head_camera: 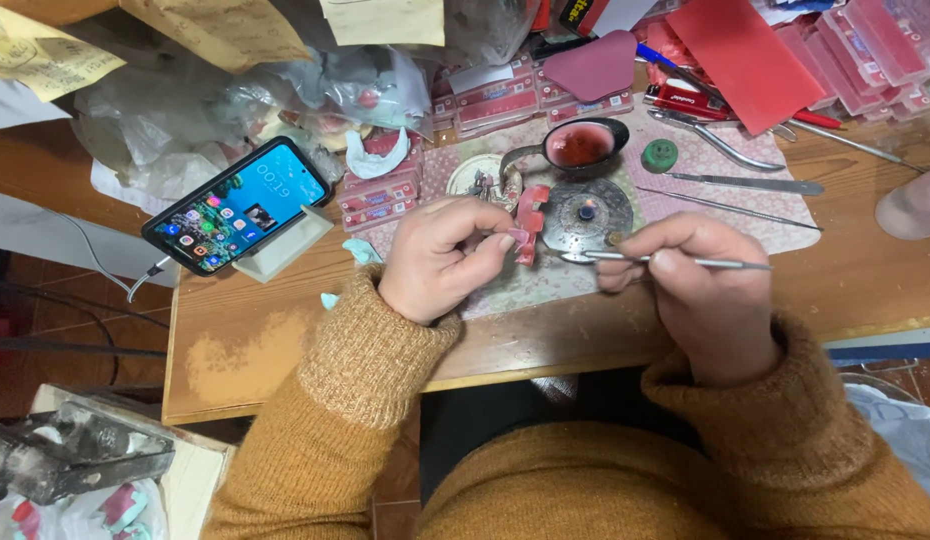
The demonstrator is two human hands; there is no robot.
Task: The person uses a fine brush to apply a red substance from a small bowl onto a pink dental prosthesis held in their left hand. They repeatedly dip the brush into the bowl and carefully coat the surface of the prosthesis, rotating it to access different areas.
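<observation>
Meanwhile, left hand (440, 258) pinches a pink wax piece (530, 225); right hand (690, 285) grips a metal tool (675, 261).

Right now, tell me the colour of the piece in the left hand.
Pink piece, pinched by the left hand; head view.

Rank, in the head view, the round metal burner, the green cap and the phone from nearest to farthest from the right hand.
1. Round metal burner: just above the right hand, by the tip of the tool it holds.
2. Green cap: farther up the mat, beside the spoon of red wax.
3. Phone: far left, propped on its stand, beyond the left hand.
</observation>
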